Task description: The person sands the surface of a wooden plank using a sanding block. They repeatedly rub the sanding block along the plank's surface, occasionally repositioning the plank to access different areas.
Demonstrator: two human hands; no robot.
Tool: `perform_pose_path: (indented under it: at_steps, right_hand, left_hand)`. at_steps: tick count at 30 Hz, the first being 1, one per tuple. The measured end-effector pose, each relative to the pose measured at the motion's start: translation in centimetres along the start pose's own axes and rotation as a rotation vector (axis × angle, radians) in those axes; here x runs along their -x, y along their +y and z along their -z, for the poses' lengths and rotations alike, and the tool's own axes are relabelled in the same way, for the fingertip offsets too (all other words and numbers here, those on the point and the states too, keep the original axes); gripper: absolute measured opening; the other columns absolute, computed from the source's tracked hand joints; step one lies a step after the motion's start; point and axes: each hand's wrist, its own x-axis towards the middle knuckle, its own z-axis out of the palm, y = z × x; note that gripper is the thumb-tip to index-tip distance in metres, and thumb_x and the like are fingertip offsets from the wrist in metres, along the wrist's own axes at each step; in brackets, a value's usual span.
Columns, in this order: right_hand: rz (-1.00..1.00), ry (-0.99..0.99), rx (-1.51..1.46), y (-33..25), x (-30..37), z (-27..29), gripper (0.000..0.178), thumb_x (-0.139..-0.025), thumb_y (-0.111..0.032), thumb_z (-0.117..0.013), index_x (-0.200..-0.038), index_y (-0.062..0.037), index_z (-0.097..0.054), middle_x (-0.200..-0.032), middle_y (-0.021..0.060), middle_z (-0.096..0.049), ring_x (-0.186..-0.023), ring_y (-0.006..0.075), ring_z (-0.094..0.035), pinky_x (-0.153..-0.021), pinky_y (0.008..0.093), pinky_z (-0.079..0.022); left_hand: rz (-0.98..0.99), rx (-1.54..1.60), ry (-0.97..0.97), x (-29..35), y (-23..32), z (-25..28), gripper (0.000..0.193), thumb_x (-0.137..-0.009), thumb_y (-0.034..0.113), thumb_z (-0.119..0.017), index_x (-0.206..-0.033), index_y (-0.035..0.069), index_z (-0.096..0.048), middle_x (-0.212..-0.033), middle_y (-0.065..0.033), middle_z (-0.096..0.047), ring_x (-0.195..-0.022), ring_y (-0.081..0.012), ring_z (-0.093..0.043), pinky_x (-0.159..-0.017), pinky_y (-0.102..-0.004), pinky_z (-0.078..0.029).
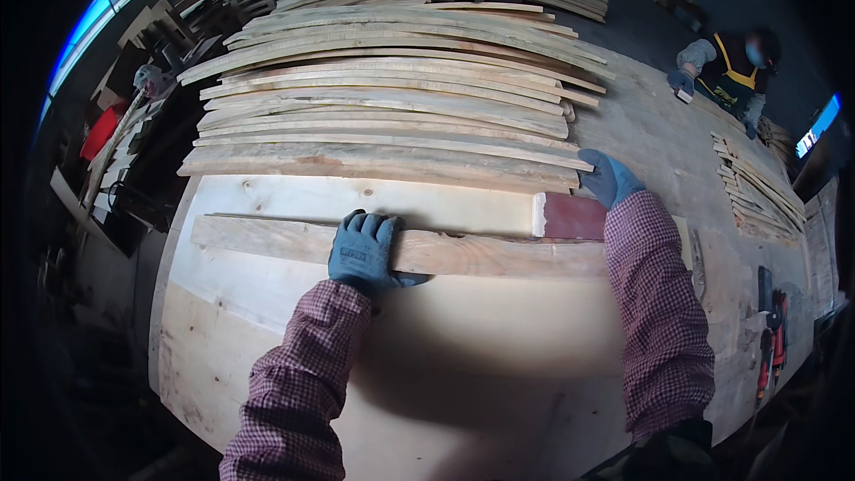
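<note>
Plank, right end behind sleeve

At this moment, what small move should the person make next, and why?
Perhaps the right hand should draw the thin plank toward the body: its fingertips are at that plank's right end, on the near side of the plank stack, while the left hand holds a loose plank.

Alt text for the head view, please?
A gloved left hand grips a plank on a wooden table; the gloved right hand is at the right end of piled boards. A co-worker is at upper right.
</note>
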Motion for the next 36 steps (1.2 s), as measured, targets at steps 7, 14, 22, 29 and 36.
perform_pose_path:
  at_steps: [7, 14, 22, 29, 36]
  right_hand:
    - [0.066, 0.09, 0.276, 2.0, -6.8, 3.4, 0.044, -0.092, -0.031, -0.066, -0.129, -0.0088, -0.058, -0.123, 0.0152, -0.065, -0.114, 0.0244, -0.062, -0.098, 0.0338, -0.051]
    - [0.194, 0.145, 0.586, 0.8, -10.9, 1.6, 0.052, -0.094, -0.043, -0.061, -0.128, -0.0034, -0.06, -0.118, 0.0171, -0.069, -0.107, 0.0335, -0.064, -0.095, 0.0405, -0.049]
    - [0.07, 0.09, 0.814, -1.8, -6.8, -0.9, 0.072, -0.093, -0.057, -0.061, -0.143, -0.005, -0.054, -0.137, 0.0189, -0.061, -0.12, 0.0287, -0.059, -0.105, 0.0364, -0.042]
    - [0.14, -0.01, 0.63, -2.4, -0.7, -1.4, 0.072, -0.094, -0.056, -0.061, -0.144, -0.0047, -0.054, -0.139, 0.0162, -0.06, -0.129, 0.0271, -0.055, -0.111, 0.0342, -0.036]
    - [0.107, 0.035, 0.882, -3.6, 4.0, -1.7, 0.077, -0.094, -0.063, -0.056, -0.149, -0.0086, -0.047, -0.142, 0.0186, -0.058, -0.133, 0.0311, -0.052, -0.114, 0.0371, -0.038]
  left_hand:
    - [-0.076, 0.069, 0.078, -1.1, 0.6, -0.5, 0.091, -0.058, 0.07, -0.08, -0.122, 0.009, -0.059, -0.112, -0.0163, -0.06, -0.109, -0.0354, -0.057, -0.109, -0.0511, -0.039]
    - [-0.104, 0.074, 0.147, -1.2, 1.1, -0.5, 0.086, -0.06, 0.065, -0.082, -0.121, 0.009, -0.06, -0.11, -0.0135, -0.06, -0.107, -0.0359, -0.056, -0.102, -0.0534, -0.042]
    - [-0.139, 0.056, 0.204, -0.6, 0.3, -0.9, 0.091, -0.06, 0.068, -0.081, -0.124, 0.009, -0.059, -0.112, -0.0127, -0.062, -0.106, -0.035, -0.059, -0.105, -0.0519, -0.043]
    - [-0.115, 0.049, 0.179, -0.4, -0.2, -1.5, 0.093, -0.059, 0.068, -0.081, -0.126, 0.009, -0.058, -0.116, -0.0118, -0.061, -0.11, -0.0339, -0.058, -0.106, -0.0518, -0.042]
    - [-0.104, 0.048, 0.186, -0.7, 0.5, -0.5, 0.089, -0.059, 0.066, -0.082, -0.124, 0.009, -0.058, -0.113, -0.012, -0.062, -0.108, -0.0345, -0.058, -0.105, -0.0519, -0.043]
